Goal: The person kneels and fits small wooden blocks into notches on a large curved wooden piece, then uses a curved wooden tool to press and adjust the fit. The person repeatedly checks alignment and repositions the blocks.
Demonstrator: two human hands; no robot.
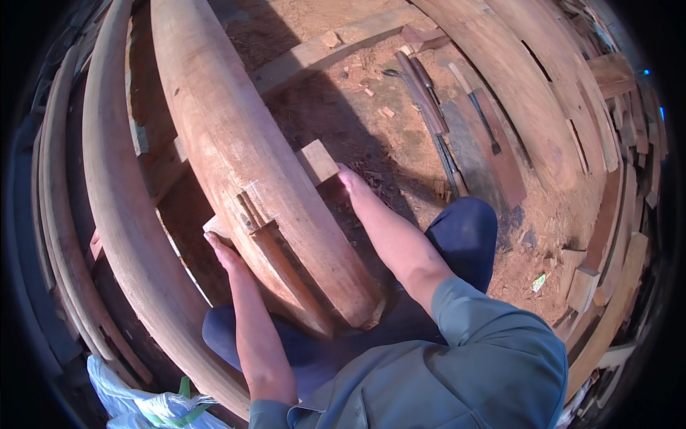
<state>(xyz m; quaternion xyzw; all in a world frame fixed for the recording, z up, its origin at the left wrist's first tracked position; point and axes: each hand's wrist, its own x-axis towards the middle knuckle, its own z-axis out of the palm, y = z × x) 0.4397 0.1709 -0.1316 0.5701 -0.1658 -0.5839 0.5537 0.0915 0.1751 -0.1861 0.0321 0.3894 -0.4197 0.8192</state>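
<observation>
A thick rounded timber [243,129] runs away from me, with a long slot cut into its near end and small notches just beyond the slot. A squared wooden block [317,161] sticks out from under its right side, and my right hand [349,179] grips the block's outer end. On the left side a pale block end [214,227] shows, with my left hand [223,249] closed against it. The timber hides the middle, so I cannot tell whether both ends belong to one piece. The fingers of both hands are partly hidden.
Left of it lies another long curved timber [118,171]. Several chisel-like tools [432,107] lie on boards to the right, beside a flat plank [493,136]. Large planks [514,86] and stacked offcuts [582,286] stand farther right. Wood chips cover the ground; a blue-white plastic sheet [136,400] lies lower left.
</observation>
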